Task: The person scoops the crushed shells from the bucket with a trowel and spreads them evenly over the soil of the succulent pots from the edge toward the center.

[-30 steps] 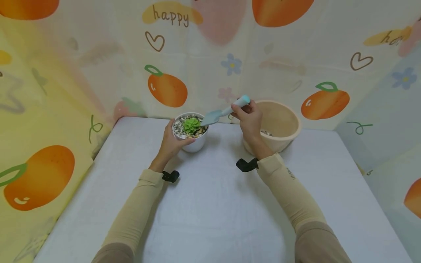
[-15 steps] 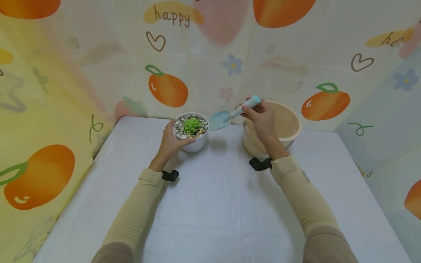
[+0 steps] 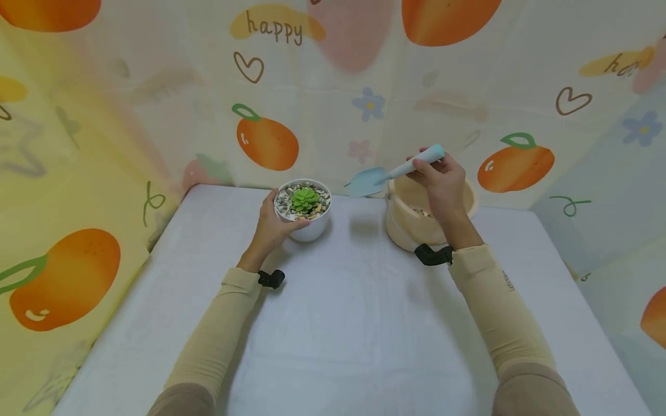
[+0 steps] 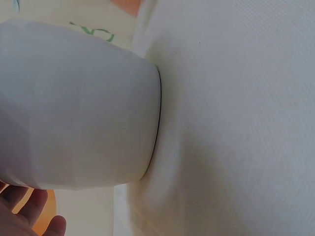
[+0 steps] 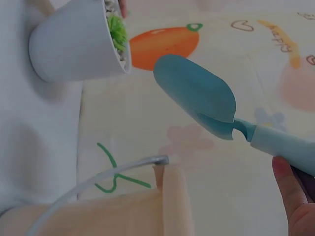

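Observation:
A white pot [image 3: 309,231] stands upright on the table, filled with small pebbles [image 3: 285,202] around a green succulent [image 3: 304,199]. My left hand [image 3: 272,228] holds that pot by its left side, thumb across the front and fingers behind. In the left wrist view the pot [image 4: 78,108] fills much of the left part. My right hand [image 3: 444,188] grips the handle of a light blue garden trowel [image 3: 367,181], which hangs in the air between the two pots. In the right wrist view the trowel's blade [image 5: 197,93] looks bare.
A large beige bucket [image 3: 411,222] with a metal bail handle [image 5: 93,182] stands at the back right, under my right hand, with some pebbles [image 3: 422,212] inside. White cloth [image 3: 333,323] covers the table. A fruit-printed curtain [image 3: 333,115] hangs right behind both pots.
My right hand has moved right with the trowel, drawing the blade away from the succulent pot toward the beige bucket. My left hand and the white pot stay in place.

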Tool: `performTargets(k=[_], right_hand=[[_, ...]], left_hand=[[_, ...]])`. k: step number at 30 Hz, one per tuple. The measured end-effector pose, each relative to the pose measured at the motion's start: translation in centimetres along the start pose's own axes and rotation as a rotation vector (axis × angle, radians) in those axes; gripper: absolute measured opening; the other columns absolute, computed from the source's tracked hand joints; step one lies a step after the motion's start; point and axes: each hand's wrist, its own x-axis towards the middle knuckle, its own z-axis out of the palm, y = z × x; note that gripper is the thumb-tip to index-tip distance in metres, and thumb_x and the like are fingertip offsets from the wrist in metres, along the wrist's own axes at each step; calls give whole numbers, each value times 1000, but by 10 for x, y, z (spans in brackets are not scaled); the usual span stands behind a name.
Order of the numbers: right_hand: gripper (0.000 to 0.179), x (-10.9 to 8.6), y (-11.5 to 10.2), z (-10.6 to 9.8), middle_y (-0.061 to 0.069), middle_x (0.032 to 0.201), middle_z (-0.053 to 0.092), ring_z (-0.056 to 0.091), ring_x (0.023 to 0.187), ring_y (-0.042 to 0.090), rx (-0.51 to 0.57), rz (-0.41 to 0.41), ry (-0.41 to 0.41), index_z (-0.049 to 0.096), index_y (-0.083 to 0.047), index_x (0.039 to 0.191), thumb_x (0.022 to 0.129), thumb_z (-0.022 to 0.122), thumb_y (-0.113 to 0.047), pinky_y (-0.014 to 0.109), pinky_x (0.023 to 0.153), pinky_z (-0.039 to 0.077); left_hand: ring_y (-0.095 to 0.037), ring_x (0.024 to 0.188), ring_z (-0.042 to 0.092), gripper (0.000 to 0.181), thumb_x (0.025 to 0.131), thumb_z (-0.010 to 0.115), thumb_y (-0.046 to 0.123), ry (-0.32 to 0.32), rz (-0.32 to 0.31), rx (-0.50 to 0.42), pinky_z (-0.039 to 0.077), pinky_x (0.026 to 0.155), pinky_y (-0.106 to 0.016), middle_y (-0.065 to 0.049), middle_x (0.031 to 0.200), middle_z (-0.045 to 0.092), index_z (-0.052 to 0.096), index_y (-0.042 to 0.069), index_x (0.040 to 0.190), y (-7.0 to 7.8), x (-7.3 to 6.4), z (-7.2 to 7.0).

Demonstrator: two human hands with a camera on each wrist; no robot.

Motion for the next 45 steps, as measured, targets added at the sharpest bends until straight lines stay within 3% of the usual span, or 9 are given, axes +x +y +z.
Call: performTargets(k=[23, 34, 38, 45], right_hand=[[19, 12, -31, -47, 12, 83, 71, 73, 78, 22, 125, -36, 128, 65, 2, 98, 81, 73, 5, 33, 73, 60], [19, 18, -37, -63, 11, 84, 71, 73, 75, 21, 11, -86, 164, 64, 6, 99, 81, 73, 5, 30, 72, 59], [17, 20, -33, -66, 10, 82, 71, 73, 75, 21, 3, -53, 155, 63, 7, 97, 82, 70, 8, 30, 69, 60], [12, 23, -19, -74, 6, 78, 71, 74, 72, 18, -32, 83, 138, 69, -3, 88, 83, 69, 8, 29, 67, 60]], left_hand=[[-33, 141, 30, 113, 71, 85, 42, -8, -1, 14, 29, 115, -55, -17, 154, 27, 15, 10, 154, -1, 1, 0], [-32, 142, 30, 113, 72, 86, 39, -2, 4, 6, 28, 116, -54, -17, 154, 27, 15, 10, 154, -1, 1, -1], [-32, 142, 30, 113, 71, 86, 39, 0, -2, 5, 28, 116, -54, -17, 154, 26, 14, 10, 154, -1, 1, -2], [-34, 143, 29, 114, 70, 86, 39, -8, 5, -1, 26, 117, -54, -18, 156, 25, 15, 7, 154, 1, -1, -2]])
